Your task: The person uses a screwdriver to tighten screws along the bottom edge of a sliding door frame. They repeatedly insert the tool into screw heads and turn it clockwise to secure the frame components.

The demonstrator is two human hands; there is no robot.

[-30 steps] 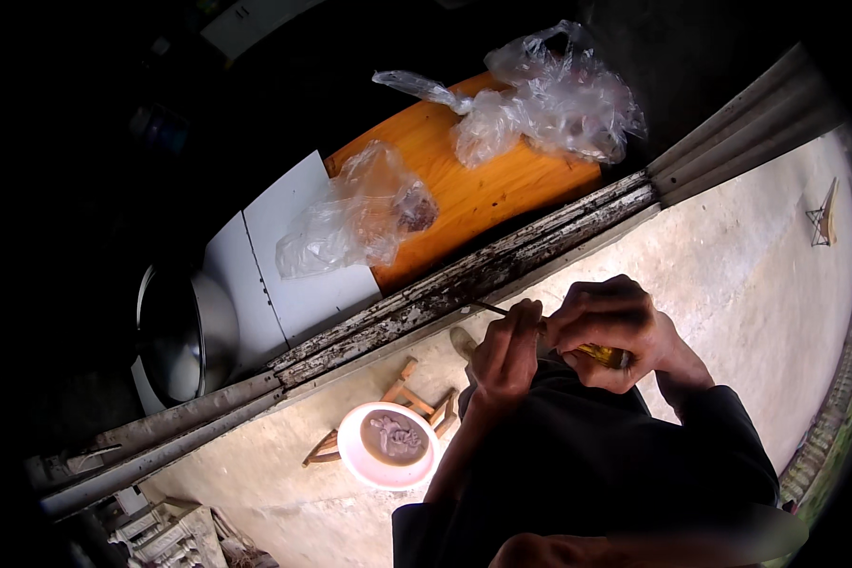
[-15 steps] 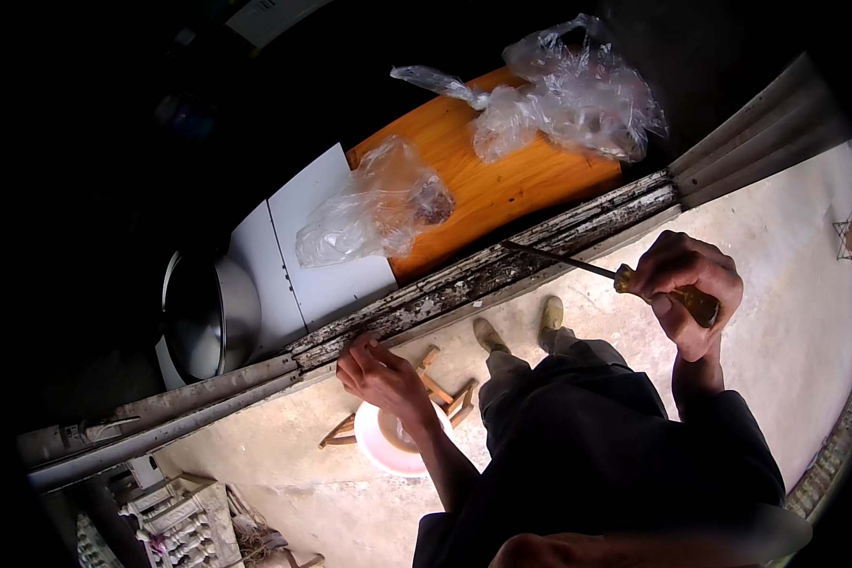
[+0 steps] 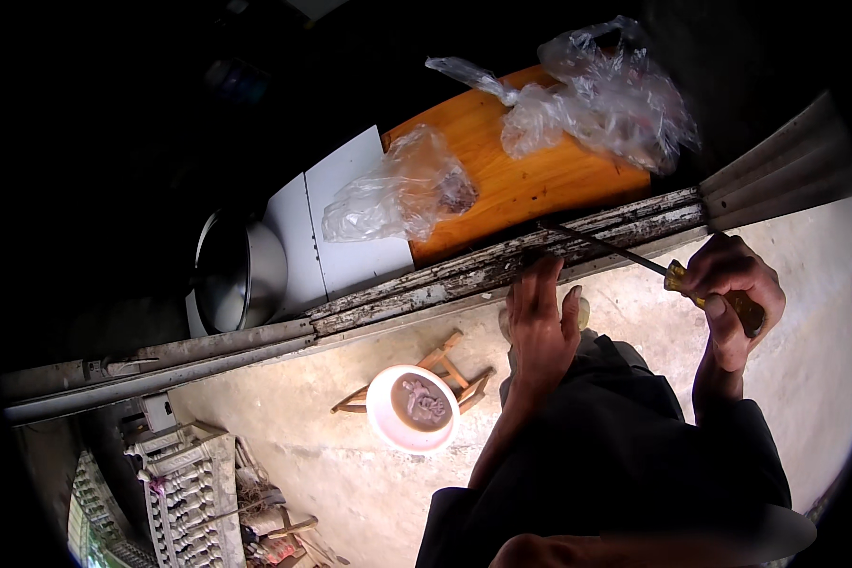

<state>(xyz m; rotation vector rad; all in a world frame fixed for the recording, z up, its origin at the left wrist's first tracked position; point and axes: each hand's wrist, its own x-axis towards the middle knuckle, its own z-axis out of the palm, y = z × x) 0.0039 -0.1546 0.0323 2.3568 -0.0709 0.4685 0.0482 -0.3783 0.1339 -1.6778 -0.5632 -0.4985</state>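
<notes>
My right hand (image 3: 736, 293) is closed around the yellow handle of a screwdriver (image 3: 675, 275). The screwdriver's long shaft points left, its tip at the worn, flaking window sill track (image 3: 426, 289). My left hand (image 3: 542, 331) reaches up to the same track, fingers stretched out and thumb apart, with the fingertips at its near edge. A small dark patch shows just beyond those fingertips; what it is I cannot make out.
Beyond the sill lie an orange wooden board (image 3: 511, 199), two clear plastic bags (image 3: 402, 189), white panels (image 3: 350, 265) and a metal pot (image 3: 265, 275). On the floor, a pink basin (image 3: 379, 417) of murky water stands by a wooden stool (image 3: 440, 355). Balusters (image 3: 194, 502) are lower left.
My left hand has moved right along the sill, toward the screwdriver's tip, and its fingers have straightened. The view has shifted, uncovering the basin. My right hand still grips the screwdriver.
</notes>
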